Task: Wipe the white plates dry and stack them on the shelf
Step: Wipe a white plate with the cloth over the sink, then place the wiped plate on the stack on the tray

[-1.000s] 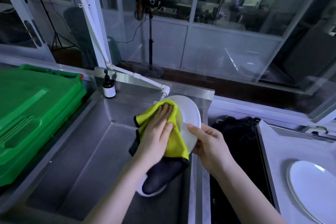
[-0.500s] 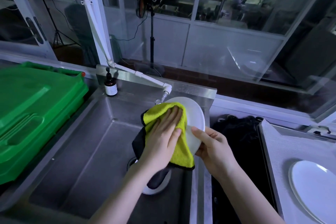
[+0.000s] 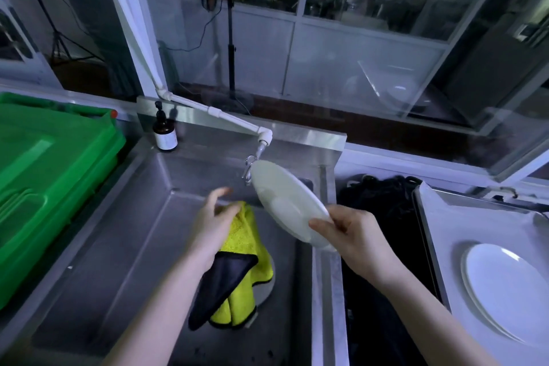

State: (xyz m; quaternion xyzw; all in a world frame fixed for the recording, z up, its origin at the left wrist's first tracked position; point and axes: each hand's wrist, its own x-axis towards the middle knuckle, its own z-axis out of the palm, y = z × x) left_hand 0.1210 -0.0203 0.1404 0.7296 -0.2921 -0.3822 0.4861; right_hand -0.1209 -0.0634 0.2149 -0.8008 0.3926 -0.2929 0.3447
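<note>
My right hand [image 3: 353, 235] pinches a white plate [image 3: 285, 202] by its near rim and holds it tilted above the sink's right side, just below the tap. My left hand [image 3: 214, 220] is off the plate, to its left, gripping a yellow and black cloth [image 3: 240, 258] that hangs down over the sink. Under the cloth, another plate [image 3: 267, 285] lies in the sink, mostly hidden. At the right, two white plates [image 3: 511, 291] sit stacked on a pale shelf surface [image 3: 445, 217].
The steel sink [image 3: 118, 246] has a white tap [image 3: 263, 140] and a brown pump bottle [image 3: 164, 131] at its back edge. A green crate [image 3: 44, 172] fills the left side. A black bundle [image 3: 383, 217] lies in the gap between sink and shelf.
My left hand has pulled the cloth off the plate and down to the left. My right hand has tilted the plate and shifted it right, so its face is bare.
</note>
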